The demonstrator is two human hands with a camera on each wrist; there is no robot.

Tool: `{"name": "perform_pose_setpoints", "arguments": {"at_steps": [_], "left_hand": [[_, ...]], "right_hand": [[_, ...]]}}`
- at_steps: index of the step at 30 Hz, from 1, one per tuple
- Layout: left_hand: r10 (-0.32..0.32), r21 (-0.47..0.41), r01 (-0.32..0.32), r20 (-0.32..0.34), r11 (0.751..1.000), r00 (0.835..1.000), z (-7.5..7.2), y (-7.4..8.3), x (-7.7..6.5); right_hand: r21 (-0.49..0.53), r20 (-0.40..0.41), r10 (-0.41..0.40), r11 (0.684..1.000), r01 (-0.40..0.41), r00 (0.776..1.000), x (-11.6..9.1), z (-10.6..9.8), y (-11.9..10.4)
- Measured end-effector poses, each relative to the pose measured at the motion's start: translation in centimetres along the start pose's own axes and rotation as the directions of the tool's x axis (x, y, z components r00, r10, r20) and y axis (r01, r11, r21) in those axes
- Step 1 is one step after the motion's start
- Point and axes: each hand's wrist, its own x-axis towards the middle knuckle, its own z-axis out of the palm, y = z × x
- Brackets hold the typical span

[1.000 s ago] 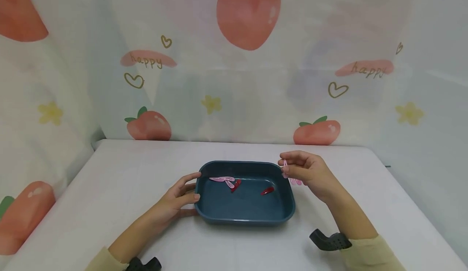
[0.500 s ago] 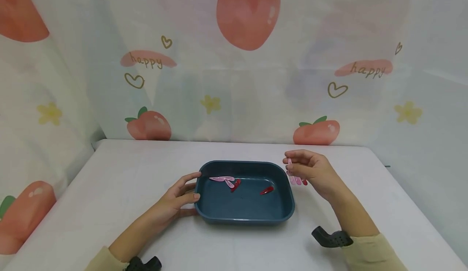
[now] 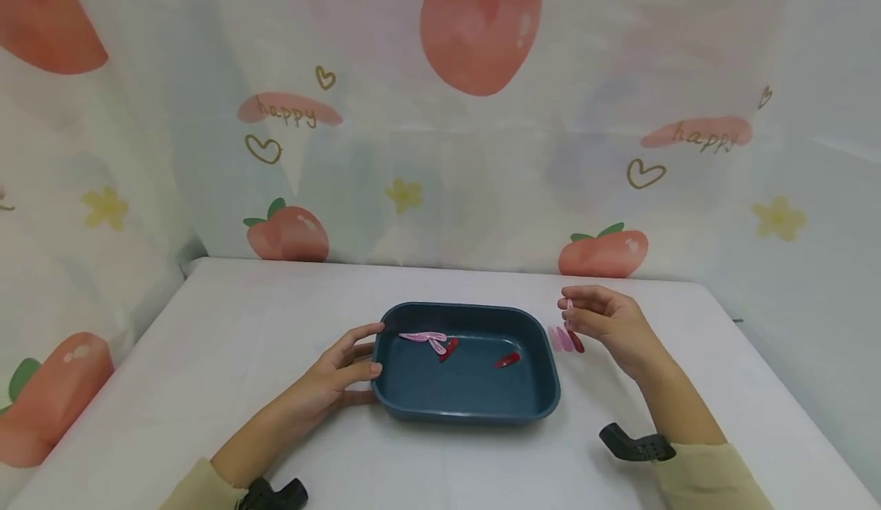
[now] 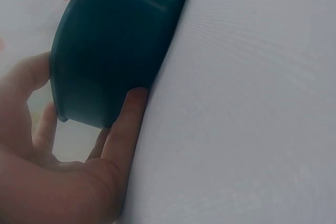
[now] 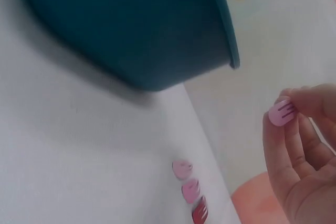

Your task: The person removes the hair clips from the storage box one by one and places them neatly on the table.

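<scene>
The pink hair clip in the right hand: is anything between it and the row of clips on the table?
Nothing visible: only open space separates the pink hair clip from the clip row; the blue tray stands off to the side.

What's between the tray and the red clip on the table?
Two pink clips lie between tray and red clip; head and right wrist views show them.
</scene>
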Motion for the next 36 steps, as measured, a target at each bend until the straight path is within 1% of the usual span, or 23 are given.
{"name": "perform_pose_setpoints", "arguments": {"at_steps": [3,8,12,14,18,23,27,31,36], "left_hand": [[0.001,0.002,-0.001,0.001,1.000,1.000,0.0,0.0,-0.1],[0.002,0.018,-0.002,-0.017,1.000,1.000,0.2,0.1,-0.2],[-0.007,0.015,0.007,-0.020,1.000,1.000,0.2,0.0,-0.1],[-0.007,0.012,0.007,-0.015,1.000,1.000,0.1,0.0,-0.1],[-0.004,0.005,0.004,-0.006,1.000,1.000,0.1,0.0,-0.1],[-0.002,0.001,0.002,-0.001,1.000,1.000,0.1,0.1,-0.1],[-0.004,0.000,0.004,-0.003,1.000,1.000,0.0,0.1,-0.1],[-0.005,0.003,0.005,-0.006,1.000,1.000,0.1,0.1,-0.1],[-0.005,0.004,0.005,-0.003,1.000,1.000,0.1,0.1,-0.1]], "right_hand": [[0.003,-0.012,0.011,1.000,-0.011,1.000,0.0,-0.5,0.5],[-0.025,-0.026,0.029,0.999,-0.030,0.999,0.1,-1.5,1.2],[-0.040,-0.039,0.058,0.997,-0.060,0.998,0.1,-2.3,1.7],[-0.062,-0.046,0.080,0.995,-0.083,0.996,0.1,-2.6,2.0],[-0.145,-0.050,0.107,0.983,-0.113,0.993,0.1,-3.1,2.6],[-0.257,-0.042,0.120,0.958,-0.127,0.992,0.1,-3.4,3.2],[-0.354,-0.050,0.118,0.926,-0.128,0.992,0.1,-3.5,3.4],[-0.416,-0.063,0.131,0.898,-0.145,0.989,0.1,-3.3,3.5],[-0.469,-0.067,0.150,0.868,-0.164,0.986,0.1,-3.1,3.7]]}}
